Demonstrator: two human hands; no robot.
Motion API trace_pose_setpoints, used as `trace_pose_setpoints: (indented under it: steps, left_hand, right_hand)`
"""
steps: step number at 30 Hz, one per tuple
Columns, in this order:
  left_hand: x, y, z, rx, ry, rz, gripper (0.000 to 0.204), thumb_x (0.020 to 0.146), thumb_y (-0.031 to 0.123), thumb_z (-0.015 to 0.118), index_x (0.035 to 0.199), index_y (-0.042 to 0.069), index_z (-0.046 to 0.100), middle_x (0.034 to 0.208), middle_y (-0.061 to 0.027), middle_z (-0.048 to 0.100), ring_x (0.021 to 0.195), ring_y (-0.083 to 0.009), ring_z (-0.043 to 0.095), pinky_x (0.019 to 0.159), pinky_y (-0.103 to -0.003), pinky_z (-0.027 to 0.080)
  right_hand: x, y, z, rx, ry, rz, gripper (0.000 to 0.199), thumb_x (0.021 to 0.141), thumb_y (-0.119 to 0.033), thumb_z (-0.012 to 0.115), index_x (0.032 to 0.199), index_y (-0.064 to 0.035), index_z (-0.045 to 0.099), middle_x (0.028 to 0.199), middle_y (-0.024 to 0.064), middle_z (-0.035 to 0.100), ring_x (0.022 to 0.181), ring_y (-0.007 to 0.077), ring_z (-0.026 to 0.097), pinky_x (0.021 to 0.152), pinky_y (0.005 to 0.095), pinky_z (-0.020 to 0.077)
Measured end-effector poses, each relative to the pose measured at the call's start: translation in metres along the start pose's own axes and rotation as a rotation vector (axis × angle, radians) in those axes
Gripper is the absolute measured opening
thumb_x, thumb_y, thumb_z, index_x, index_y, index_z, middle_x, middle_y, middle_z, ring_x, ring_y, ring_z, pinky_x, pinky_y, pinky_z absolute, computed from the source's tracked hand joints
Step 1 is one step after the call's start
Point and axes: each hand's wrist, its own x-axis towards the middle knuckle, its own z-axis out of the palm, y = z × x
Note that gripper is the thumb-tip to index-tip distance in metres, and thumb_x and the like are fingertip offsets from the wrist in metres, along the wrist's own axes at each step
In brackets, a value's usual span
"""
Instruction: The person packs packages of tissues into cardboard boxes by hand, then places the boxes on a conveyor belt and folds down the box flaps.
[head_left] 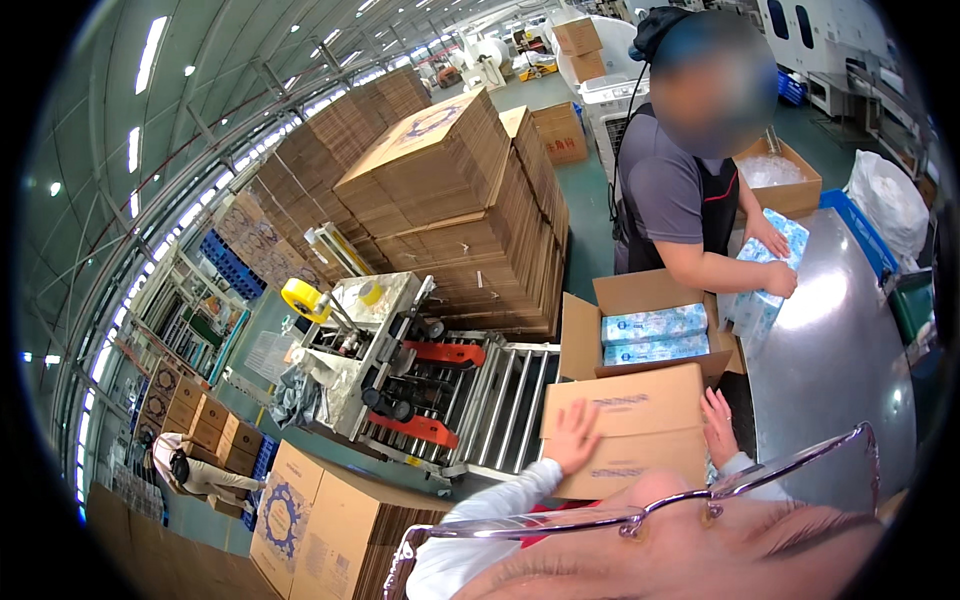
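Note:
Right in front of me is a brown cardboard carton (628, 425) with its top flaps folded down and meeting at a seam. My left hand (573, 437) lies on the carton's top near its left edge, fingers spread. At the carton's right edge is my right hand (718, 428), its fingers stretched out along the side. Just beyond stands an open carton (662, 283) with its flaps up, holding blue-and-white wrapped packs (655, 336). A co-worker across from me holds another such pack (770, 262) in both hands over the metal table.
A metal table (835, 330) curves along the right. Left of my carton runs a roller conveyor (512, 400) with a tape machine (370, 370). Tall stacks of flattened cartons (450, 200) rise behind it, more cartons (320, 520) stand lower left. Another person (190, 465) is far left.

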Motion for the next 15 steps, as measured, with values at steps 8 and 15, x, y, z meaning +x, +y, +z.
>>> trace_pose_setpoints:
  steps: [8, 15]
  left_hand:
    - [-0.072, -0.235, -0.09, -1.295, -0.156, -0.926, 0.066, 0.098, 0.059, 0.041, 0.144, 0.012, 0.044, 0.131, -0.0109, 0.061, 0.116, -0.0285, 0.061, 0.098, -0.041, 0.05]
    - [-0.159, -0.279, -0.011, -1.418, -0.398, -0.865, 0.061, 0.089, 0.035, 0.072, 0.139, 0.006, 0.05, 0.122, -0.0101, 0.066, 0.108, -0.0236, 0.064, 0.086, -0.042, 0.054]
  right_hand:
    - [-0.033, 0.169, 0.175, 0.06, 0.157, 1.178, 0.053, 0.097, -0.037, 0.061, 0.134, 0.0008, 0.056, 0.122, 0.0179, 0.066, 0.115, 0.0316, 0.061, 0.098, 0.0407, 0.0485]
    - [0.048, -0.12, 0.109, 0.768, -0.479, 0.403, 0.041, 0.102, -0.027, 0.055, 0.133, 0.0011, 0.055, 0.118, 0.005, 0.065, 0.106, 0.0133, 0.06, 0.093, 0.0312, 0.0495]
